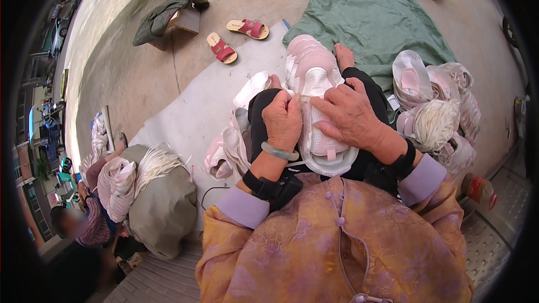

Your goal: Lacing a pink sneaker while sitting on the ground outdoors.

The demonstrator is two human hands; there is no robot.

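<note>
Across my lap lies a pink-and-white shoe upper [318, 145], its tongue and pull tab toward me. My left hand [282, 120] is closed at the left eyelet edge, pinching what looks like a white shoelace [289, 93]; its fingertips partly hide it. My right hand [349, 113] grips the upper from the right, with the index finger on the lacing edge and the thumb over the tongue. Beyond my hands, more pink-and-white uppers [307, 50] overlap in a row on my legs.
Shoe uppers [414, 78] and a bundle of white laces [437, 124] lie to my right. More uppers [223, 154] sit by my left leg. Farther left are another lace bundle [160, 164] and a person [95, 224]. Red slippers [223, 49] and green cloth [376, 19] lie ahead.
</note>
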